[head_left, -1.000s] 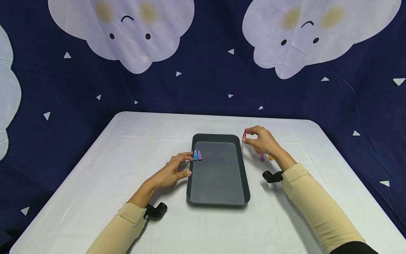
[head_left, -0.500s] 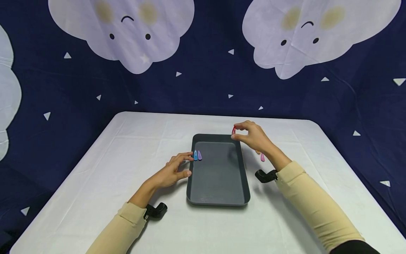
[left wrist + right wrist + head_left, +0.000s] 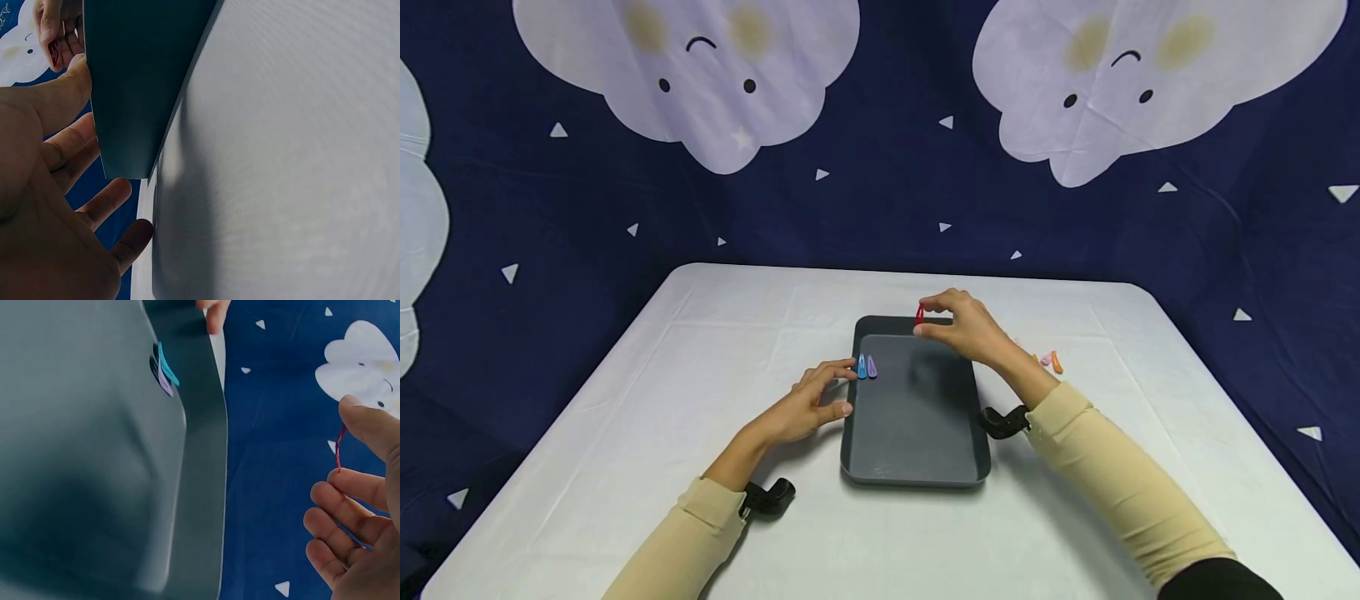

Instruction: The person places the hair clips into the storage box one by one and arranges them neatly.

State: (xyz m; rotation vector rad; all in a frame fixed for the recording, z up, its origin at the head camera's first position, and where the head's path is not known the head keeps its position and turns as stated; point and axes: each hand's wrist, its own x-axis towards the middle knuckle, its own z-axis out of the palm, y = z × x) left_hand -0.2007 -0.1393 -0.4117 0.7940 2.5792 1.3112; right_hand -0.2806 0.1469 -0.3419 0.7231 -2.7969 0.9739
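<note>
Between thumb and fingertip, my right hand [image 3: 964, 327] pinches a red snap hair clip [image 3: 920, 313] above the far end of a dark grey tray [image 3: 917, 433]. In the right wrist view the red clip [image 3: 339, 449] appears edge-on. My left hand [image 3: 808, 406] rests against the tray's left wall, fingers extended; the left wrist view shows its thumb and fingers touching that wall [image 3: 134, 94]. Inside the tray, near its left side, a blue hair clip [image 3: 862, 367] and a purple hair clip [image 3: 872, 367] lie side by side.
Right of the tray, partly behind my right forearm, lie several clips, among them an orange clip [image 3: 1056, 362] and a pink clip [image 3: 1046, 360]. A white cloth covers the table [image 3: 737, 317]. Behind hangs a dark blue curtain [image 3: 887, 217] with clouds.
My right hand has carried the red clip leftward from beside the tray to above its far end. Clips on the right have come into view behind the arm. The left hand stays put.
</note>
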